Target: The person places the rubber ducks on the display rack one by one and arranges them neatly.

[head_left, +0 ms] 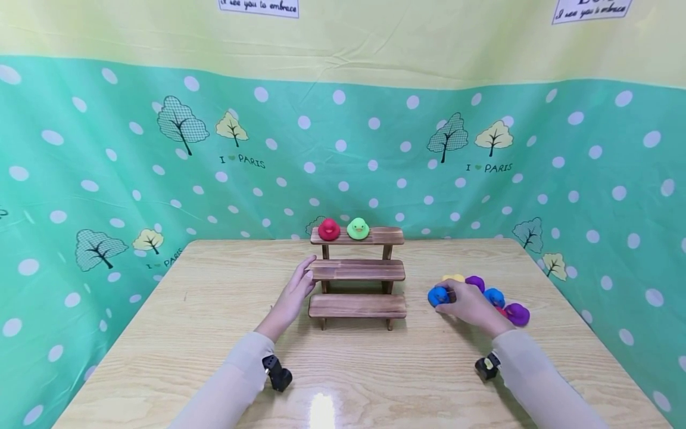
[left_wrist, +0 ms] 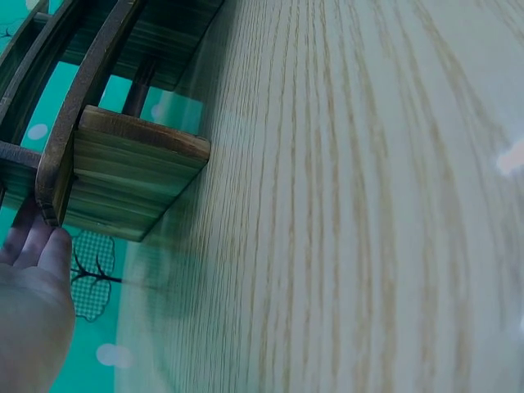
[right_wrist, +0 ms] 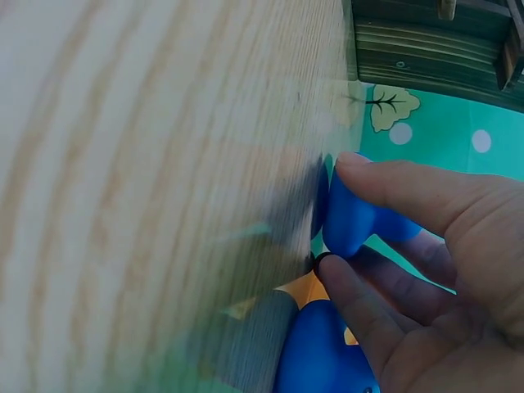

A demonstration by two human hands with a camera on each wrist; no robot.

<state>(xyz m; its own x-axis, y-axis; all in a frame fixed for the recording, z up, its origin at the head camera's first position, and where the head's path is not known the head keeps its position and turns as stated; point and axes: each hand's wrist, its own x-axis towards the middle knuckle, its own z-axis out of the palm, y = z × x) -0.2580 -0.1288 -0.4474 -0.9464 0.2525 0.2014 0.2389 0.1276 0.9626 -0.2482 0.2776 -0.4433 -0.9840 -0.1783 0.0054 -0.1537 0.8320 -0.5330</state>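
Observation:
My right hand (head_left: 471,305) pinches a blue rubber duck (head_left: 437,297) between thumb and fingers, low over the table right of a small three-tier wooden shelf (head_left: 357,306). In the right wrist view the thumb lies across this blue duck (right_wrist: 350,217), and a second blue duck (right_wrist: 321,352) sits below the fingers. At the shelf's left side, my left hand (head_left: 293,293) has its fingers extended; in the left wrist view its fingertips are at the edge of the wooden side frame (left_wrist: 59,184). A red duck (head_left: 329,229) and a light green duck (head_left: 358,229) stand on the top tier.
Around the right hand lie more ducks: a yellow one (head_left: 454,277), purple ones (head_left: 517,314), a blue one (head_left: 494,297) and a partly hidden red one (head_left: 501,311). A patterned green cloth (head_left: 300,196) hangs behind the wooden table (head_left: 214,310).

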